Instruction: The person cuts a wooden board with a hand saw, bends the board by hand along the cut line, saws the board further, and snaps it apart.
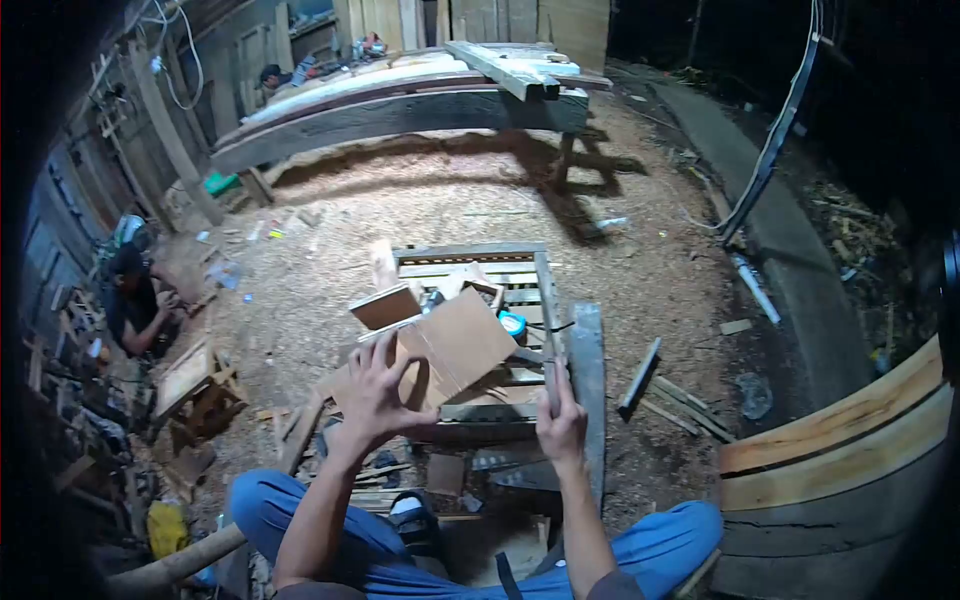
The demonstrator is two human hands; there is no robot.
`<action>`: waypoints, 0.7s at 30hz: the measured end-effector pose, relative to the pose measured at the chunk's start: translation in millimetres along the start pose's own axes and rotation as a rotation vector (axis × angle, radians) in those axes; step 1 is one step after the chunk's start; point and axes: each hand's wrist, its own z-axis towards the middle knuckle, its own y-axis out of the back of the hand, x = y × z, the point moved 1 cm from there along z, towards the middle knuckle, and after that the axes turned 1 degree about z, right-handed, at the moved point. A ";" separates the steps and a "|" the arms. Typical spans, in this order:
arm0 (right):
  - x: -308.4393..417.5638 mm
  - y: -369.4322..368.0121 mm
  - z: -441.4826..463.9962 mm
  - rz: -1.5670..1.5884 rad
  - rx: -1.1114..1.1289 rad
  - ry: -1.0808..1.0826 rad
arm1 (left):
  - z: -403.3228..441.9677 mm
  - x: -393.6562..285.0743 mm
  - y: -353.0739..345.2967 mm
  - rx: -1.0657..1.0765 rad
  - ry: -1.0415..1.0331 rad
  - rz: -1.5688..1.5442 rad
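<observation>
My left hand (375,395) has its fingers spread and thumb apart, at the left edge of a brown cardboard sheet (465,340). Whether the fingertips touch the cardboard, I cannot tell. Closed around a slim grey-handled tool (551,378), my right hand (563,425) is at the right side of a slatted wooden stand (545,285). The tool's far end is too small to make out. On the stand, a turquoise tape measure (512,323) sits right of the cardboard, and a smaller brown board (386,306) leans beyond it.
A long wooden workbench (400,120) bearing beams stands ahead. Another person (140,300) crouches at the left, near a small wooden stool (190,385). Wood offcuts (680,405) lie at right on shavings-covered ground. Curved planks (840,430) stand at lower right.
</observation>
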 end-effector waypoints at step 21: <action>93.5 58.9 80.0 -0.567 -0.034 0.287 | 95.5 -27.9 -23.7 -0.117 -0.221 -0.474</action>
